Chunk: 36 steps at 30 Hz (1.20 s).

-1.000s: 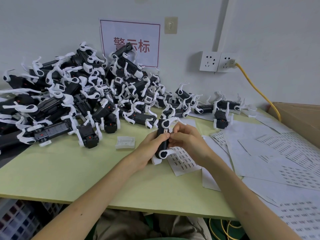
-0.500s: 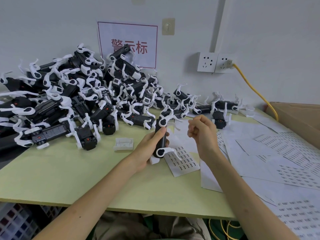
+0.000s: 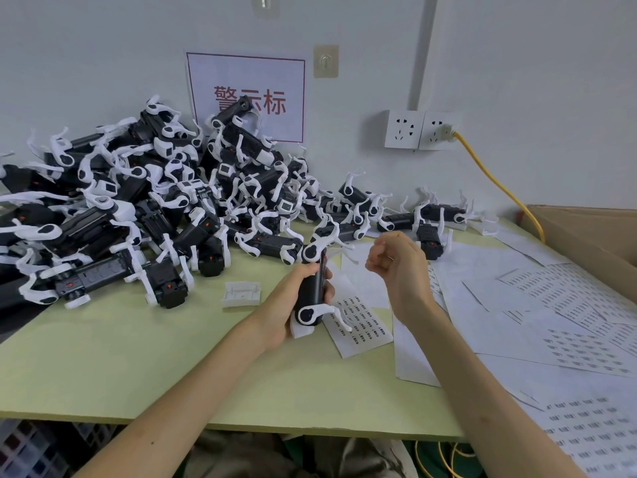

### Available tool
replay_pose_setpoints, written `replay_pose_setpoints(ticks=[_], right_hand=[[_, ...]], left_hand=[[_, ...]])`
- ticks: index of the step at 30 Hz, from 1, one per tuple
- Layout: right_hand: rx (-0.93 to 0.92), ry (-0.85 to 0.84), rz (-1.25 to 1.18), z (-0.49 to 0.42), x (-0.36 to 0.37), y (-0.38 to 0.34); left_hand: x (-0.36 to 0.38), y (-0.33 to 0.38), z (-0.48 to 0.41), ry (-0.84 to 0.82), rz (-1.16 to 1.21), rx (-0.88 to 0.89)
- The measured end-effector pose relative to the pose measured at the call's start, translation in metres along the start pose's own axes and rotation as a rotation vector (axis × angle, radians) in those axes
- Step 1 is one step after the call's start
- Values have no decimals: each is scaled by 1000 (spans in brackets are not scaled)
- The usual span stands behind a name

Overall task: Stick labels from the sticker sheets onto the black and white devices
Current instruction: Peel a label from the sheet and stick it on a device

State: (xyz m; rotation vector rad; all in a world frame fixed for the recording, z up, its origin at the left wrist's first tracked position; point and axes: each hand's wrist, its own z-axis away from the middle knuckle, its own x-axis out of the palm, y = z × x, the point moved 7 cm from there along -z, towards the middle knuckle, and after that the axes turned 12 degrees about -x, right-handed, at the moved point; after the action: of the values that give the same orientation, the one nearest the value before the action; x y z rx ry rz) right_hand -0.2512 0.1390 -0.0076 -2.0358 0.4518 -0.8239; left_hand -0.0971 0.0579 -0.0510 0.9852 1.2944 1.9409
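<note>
Table (image 3: 103, 374), pale green, lies under the device (image 3: 310, 291), which is upright near the table's middle with its lower end down by the tabletop. Pile (image 3: 138, 208) of black and white units spreads left of and behind the device, reaching to the wall, with a thinner row (image 3: 431, 219) trailing behind it to the right. Sheets (image 3: 551, 322) of small printed labels cover the table right of the device, overlapping one another, and one sheet (image 3: 362, 322) lies just beside it, partly under its white lower arm. A cardboard box (image 3: 593, 236) is far right of the device. A sign (image 3: 246, 94) with red characters hangs on the wall behind the device, with two sockets (image 3: 420, 129) up to the right and a yellow cable (image 3: 496, 181) plugged into one. The left hand (image 3: 289, 305) grips the device round its black body, fingers wrapped to the far side. The right hand (image 3: 396, 263) is raised just right of the device, apart from it, fingers curled toward the palm; whether they pinch a label is too small to tell. A white part (image 3: 241, 294) lies flat just left of the device.
</note>
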Motion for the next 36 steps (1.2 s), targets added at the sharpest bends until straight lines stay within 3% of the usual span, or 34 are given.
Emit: replay_pose_setpoints(ticks=[4, 8, 12, 15, 18, 21, 24, 26, 28, 31, 36], right_hand=[[54, -164, 25, 2, 11, 1], [104, -518, 87, 14, 33, 3], [193, -811, 55, 33, 42, 5], [210, -859, 96, 30, 37, 3], [235, -670, 184, 10, 11, 2], [249, -304, 87, -12, -25, -5], [160, 239, -535, -22, -76, -20], [-31, 307, -1120, -24, -100, -38], [-226, 245, -1422, -23, -121, -57], [-223, 342, -1389, -24, -131, -45], [-30, 418, -990, -26, -113, -22]], left_hand=[[10, 3, 8, -209, 125, -50], [18, -1, 14, -382, 207, -114], [22, -9, 14, -404, 120, -200], [17, -14, 7, -403, 135, -249], [12, -15, 0, -393, 291, -253], [-8, -4, -9, -191, 332, -83], [-34, 1, -13, 43, 326, 40], [-39, 2, -14, 85, 343, 64], [-36, 2, -14, 76, 323, 65], [-29, 3, -15, 65, 257, 71], [-27, 4, -14, 51, 181, 73]])
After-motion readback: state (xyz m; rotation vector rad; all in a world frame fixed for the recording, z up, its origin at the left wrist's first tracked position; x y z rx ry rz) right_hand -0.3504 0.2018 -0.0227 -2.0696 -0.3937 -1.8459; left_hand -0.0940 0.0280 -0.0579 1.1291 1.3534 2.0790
